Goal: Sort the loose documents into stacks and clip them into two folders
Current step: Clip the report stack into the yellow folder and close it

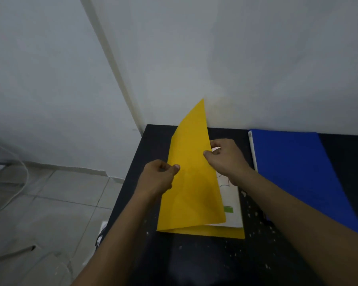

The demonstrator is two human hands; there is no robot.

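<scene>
Spanning the foreground, a black table (pixel 205 261) flecked with pale specks carries a yellow folder (pixel 191 182) near its left side, the folder's back leaf flat on the surface and its spine on the left. A stack of white documents (pixel 233 205) lies inside on that back leaf, showing a green box and some line drawing along the uncovered right strip. The front cover is raised and tilted over them. The left hand (pixel 158 178) pinches the cover's left edge between thumb and curled fingers; the right hand (pixel 225 159) grips the cover's free right edge, fingers curled behind it. Farther right, apart from the yellow one, a blue folder (pixel 298 172) lies closed, white page edges showing at its left side. Beyond stands a pale wall (pixel 236 58); left of the table lie a tiled floor (pixel 50 203) and a grey cable (pixel 21 180).
</scene>
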